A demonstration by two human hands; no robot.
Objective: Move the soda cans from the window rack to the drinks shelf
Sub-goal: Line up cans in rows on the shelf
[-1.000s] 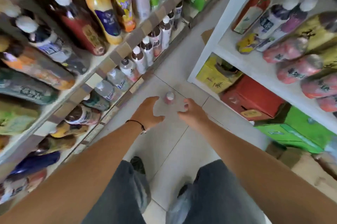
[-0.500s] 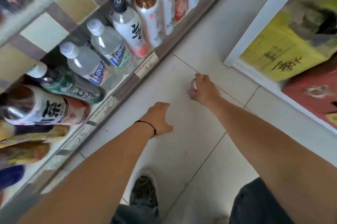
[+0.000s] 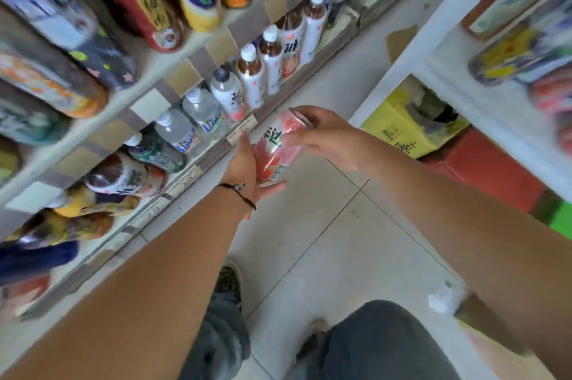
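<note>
A pink and red soda can is held tilted above the tiled floor, between both hands. My right hand grips its upper end, fingers curled over the rim. My left hand cups it from the left, thumb under the base and fingers running along its far side. The drinks shelf rises at the left, packed with bottles. Just beyond the can stands the bottom row of bottles.
A white rack stands at the right, with a yellow box, a red box and a green box underneath. Bare floor tiles run between the two. My legs and shoes fill the bottom of the view.
My right hand has lifted the can off the floor. My left hand has come up against the can's left side and base. The view has pulled back from the floor.
</note>
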